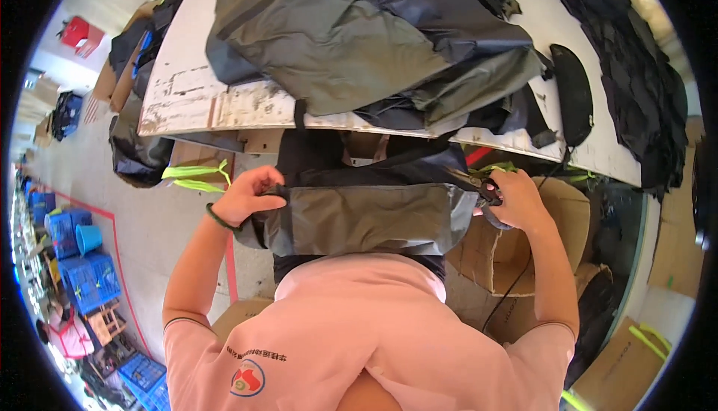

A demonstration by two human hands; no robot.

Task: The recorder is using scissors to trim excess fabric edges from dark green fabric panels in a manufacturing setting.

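Grey floor (82, 175), red line (232, 273), white table (191, 44)

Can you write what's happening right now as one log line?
left hand: gripping left end of grey-green fabric | right hand: holding black-handled scissors | white table: olive-grey cloth on top

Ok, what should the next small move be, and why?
I'd probably have the left hand draw its end of the dark grey fabric gently outward: it pinches that end, the fabric shows creases, and the scissors-like tool in the right hand sits close to the other end, where slack might get caught.
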